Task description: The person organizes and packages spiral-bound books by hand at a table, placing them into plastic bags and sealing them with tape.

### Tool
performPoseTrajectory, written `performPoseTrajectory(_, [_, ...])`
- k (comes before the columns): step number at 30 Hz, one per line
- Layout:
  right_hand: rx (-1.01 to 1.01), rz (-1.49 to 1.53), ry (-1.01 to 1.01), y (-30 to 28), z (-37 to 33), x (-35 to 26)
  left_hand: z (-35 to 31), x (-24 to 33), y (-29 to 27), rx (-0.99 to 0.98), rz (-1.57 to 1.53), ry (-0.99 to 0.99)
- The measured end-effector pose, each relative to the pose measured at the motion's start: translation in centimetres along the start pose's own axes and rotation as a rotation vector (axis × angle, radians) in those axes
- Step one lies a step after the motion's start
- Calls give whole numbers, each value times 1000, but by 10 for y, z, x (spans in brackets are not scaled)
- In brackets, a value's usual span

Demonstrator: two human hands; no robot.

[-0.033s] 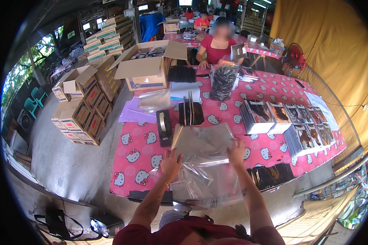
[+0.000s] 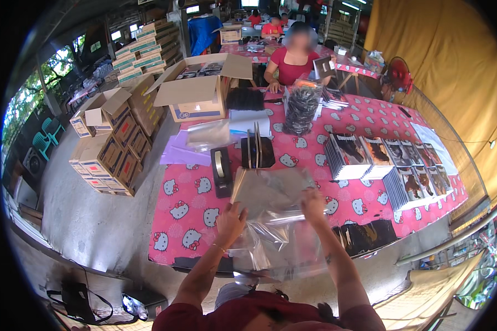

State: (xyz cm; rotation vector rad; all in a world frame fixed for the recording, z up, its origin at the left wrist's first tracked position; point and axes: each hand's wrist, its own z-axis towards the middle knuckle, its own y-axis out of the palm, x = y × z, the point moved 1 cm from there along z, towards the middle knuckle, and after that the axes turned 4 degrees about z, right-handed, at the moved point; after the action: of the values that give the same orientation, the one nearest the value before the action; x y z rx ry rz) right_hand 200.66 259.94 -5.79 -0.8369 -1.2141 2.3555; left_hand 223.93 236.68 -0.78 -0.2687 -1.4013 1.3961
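A stack of clear plastic sheets or bags (image 2: 273, 190) lies at the table's near edge, its lower part wrinkled and shiny and hanging over the edge. My left hand (image 2: 231, 223) is at the left side of the plastic, fingers curled round its edge. On the opposite side, my right hand (image 2: 313, 206) is closed on the plastic's right edge, slightly blurred. A black tape dispenser (image 2: 222, 174) with a roll of tape stands beyond my left hand. Just past the plastic is a black holder (image 2: 266, 153) with thin upright pieces in it.
Stacked magazines or books (image 2: 350, 157) stand on the right of the pink patterned table (image 2: 171, 231). Purple sheets (image 2: 185, 151) and a clear plastic pack (image 2: 209, 135) lie at left. Beyond, an open carton (image 2: 196, 102), a wrapped dark bundle (image 2: 301, 113), and a seated person holding a book.
My right hand has shifted slightly left and a little nearer me with the plastic's right edge. My left hand stays put. The person across has raised and turned the book.
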Motion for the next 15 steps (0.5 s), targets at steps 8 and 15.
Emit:
performPoseTrajectory(8, [-569,-117,13,3,-6,-44,0,14,-33,-458,-324,148])
performPoseTrajectory(15, [-895,1151,236,-47,-27,-64,24,32,-19,-276,-350,193])
